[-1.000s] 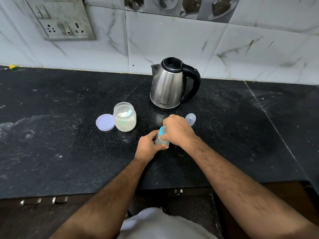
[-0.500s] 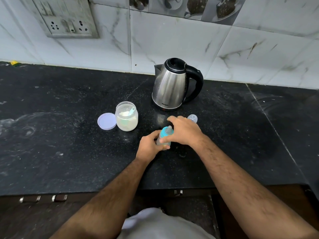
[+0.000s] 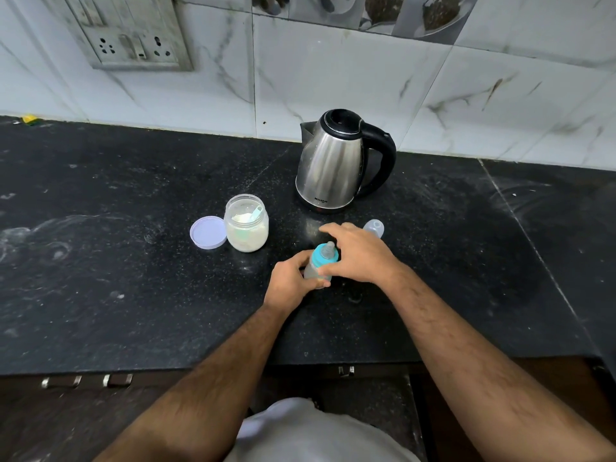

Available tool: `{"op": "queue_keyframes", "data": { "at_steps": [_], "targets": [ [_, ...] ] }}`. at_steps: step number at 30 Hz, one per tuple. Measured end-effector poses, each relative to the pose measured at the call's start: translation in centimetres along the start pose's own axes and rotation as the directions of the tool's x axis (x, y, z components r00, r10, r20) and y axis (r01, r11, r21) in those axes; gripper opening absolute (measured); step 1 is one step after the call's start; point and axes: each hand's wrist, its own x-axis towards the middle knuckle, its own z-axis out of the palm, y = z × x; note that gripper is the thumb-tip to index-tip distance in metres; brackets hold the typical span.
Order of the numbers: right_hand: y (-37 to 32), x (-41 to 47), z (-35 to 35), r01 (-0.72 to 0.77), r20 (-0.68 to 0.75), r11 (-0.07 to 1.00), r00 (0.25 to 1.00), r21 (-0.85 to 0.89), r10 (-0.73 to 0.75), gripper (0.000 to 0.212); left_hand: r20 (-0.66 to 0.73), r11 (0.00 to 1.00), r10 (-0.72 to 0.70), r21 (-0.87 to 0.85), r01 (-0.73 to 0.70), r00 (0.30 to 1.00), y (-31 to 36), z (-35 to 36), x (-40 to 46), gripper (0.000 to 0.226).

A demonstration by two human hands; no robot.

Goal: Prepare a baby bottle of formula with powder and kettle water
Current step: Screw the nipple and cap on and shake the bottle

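Black speckled stone tabletop (image 3: 100, 261): runs from the white marbled tile wall (image 3: 333, 71) at the back to a front edge above dark drawer fronts with metal pulls (image 3: 86, 381). A seam crosses it diagonally at far right.

Small clear baby bottle with teal collar and nipple (image 3: 320, 261): upright near the tabletop's centre, well in from the front edge. Left hand (image 3: 289, 283) wraps the bottle's body from the left. Right hand (image 3: 358, 253) rests its thumb and fingers at the teal collar, the remaining fingers spread loosely.

Clear dome-shaped bottle cap (image 3: 374, 228): on the tabletop just behind the right hand.

Stainless steel electric kettle with black handle and lid (image 3: 333, 161): behind the bottle, near the wall, handle to the right.

Clear glass jar of white powder (image 3: 246, 223): open, a pale teal scoop (image 3: 256, 212) standing in it; left of the kettle, apart from the bottle.

Round lilac plastic lid (image 3: 208, 233): flat, touching the jar's left side.

Grey socket-and-switch plate (image 3: 130, 31): on the wall, upper left.

Open room: broad bare surface to the left of the lid and to the right of the kettle; a narrower strip between the hands and the front edge.
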Motion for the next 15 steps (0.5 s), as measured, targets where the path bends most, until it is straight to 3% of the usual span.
{"op": "queue_keyframes", "data": {
  "at_steps": [2, 4, 8, 12, 15],
  "targets": [
    [0.7, 0.1, -0.1, 0.068, 0.061, 0.995, 0.996, 0.074, -0.072, 0.058, 0.004, 1.000, -0.003, 0.012, 0.003, 1.000, 0.0, 0.0, 0.0, 0.067],
    [0.8, 0.1, 0.3, 0.050, -0.021, 0.996, 0.999, 0.080, -0.049, 0.038, 0.010, 1.000, -0.009, 0.011, 0.009, 1.000, -0.1, 0.0, 0.1, 0.067],
    [0.0, 0.0, 1.0, -0.073, -0.144, 0.995, 0.988, -0.064, 0.063, 0.058, 0.017, 1.000, -0.019, 0.011, 0.018, 1.000, -0.1, -0.1, 0.1, 0.066],
    [0.4, 0.0, 0.4, 0.029, -0.003, 0.999, 1.000, -0.039, -0.029, 0.072, 0.011, 1.000, -0.011, 0.017, 0.011, 1.000, 0.0, -0.1, 0.1, 0.068],
    [0.9, 0.1, 0.3, 0.068, -0.002, 0.996, 0.998, 0.054, -0.068, 0.049, 0.015, 1.000, -0.019, 0.025, 0.018, 1.000, 0.0, -0.1, 0.1, 0.068]
  ]
}}
